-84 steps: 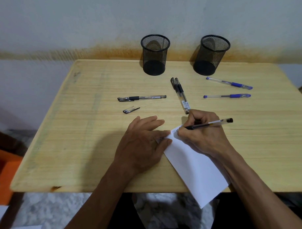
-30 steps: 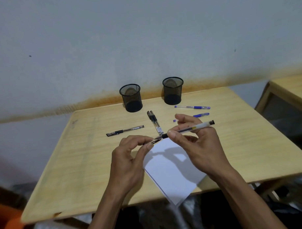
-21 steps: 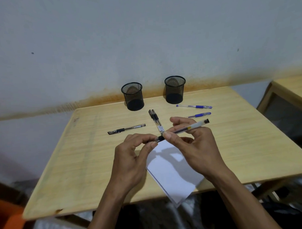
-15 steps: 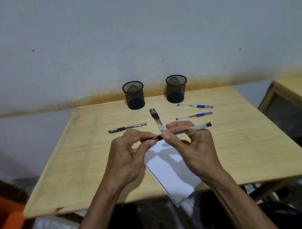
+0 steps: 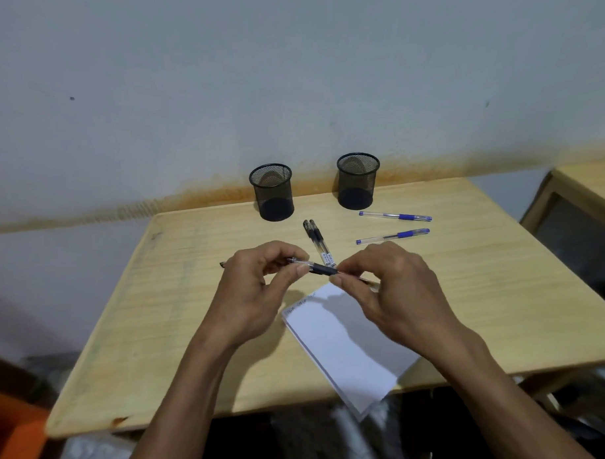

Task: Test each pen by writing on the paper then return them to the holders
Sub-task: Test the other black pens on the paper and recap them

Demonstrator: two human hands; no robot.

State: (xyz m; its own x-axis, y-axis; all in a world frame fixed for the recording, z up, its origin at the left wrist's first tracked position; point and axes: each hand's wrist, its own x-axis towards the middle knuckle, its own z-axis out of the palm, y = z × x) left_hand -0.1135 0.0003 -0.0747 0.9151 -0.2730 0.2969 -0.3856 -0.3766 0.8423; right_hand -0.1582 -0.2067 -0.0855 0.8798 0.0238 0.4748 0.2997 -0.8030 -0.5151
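Holders first: two black mesh cups stand upright at the far edge of the tabletop point(image 5: 502, 291), the left holder point(image 5: 272, 192) and the right holder point(image 5: 358, 181) well apart, and no pen shows inside either. Between and in front of them lie two black pens point(image 5: 318, 242) side by side, touching. To the right lie two blue pens point(image 5: 395, 216), one behind the other, apart from each other. Another pen point(image 5: 222, 264) peeks out from behind the left hand, mostly hidden.

Above the near middle of the tabletop, both hands hold one black pen point(image 5: 321, 269) in the air, roughly level. The left hand point(image 5: 252, 293) has its grip closed on the clear barrel, thumb and fingers pinching it. The right hand point(image 5: 389, 288) pinches the other end with curled fingers; that end is hidden by the fingers.

Below the hands lies the white paper point(image 5: 349, 344), turned at an angle, its near corner hanging over the front edge. Faint writing marks its top edge. An orange object point(image 5: 13, 435) sits low at the left.
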